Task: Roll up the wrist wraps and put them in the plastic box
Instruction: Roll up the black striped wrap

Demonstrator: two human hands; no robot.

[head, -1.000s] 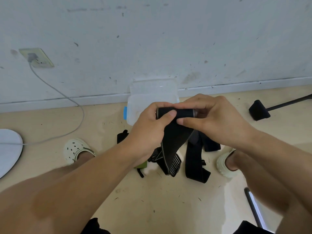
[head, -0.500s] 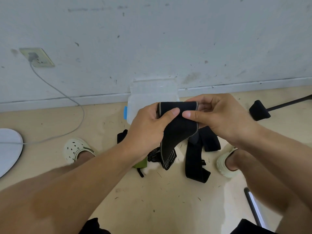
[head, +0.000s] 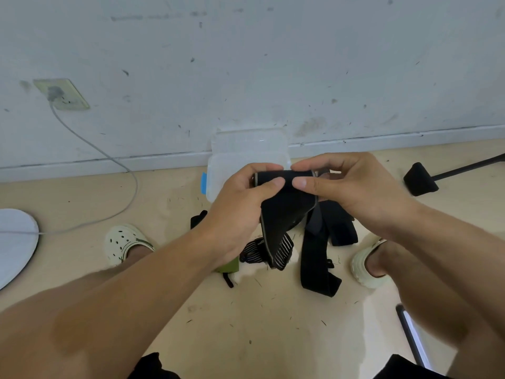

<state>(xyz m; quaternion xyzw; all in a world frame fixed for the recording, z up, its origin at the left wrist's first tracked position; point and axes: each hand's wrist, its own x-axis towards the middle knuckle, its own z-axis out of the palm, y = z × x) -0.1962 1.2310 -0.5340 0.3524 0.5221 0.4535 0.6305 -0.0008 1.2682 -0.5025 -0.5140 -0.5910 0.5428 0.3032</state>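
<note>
Both hands, left (head: pixel 240 212) and right (head: pixel 352 187), grip a half-rolled black wrist wrap (head: pixel 284 206) (tail hanging).

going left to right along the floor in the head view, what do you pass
White round object → left shoe → green item → striped wrap → black straps → right shoe → black foot of a stand.
</note>
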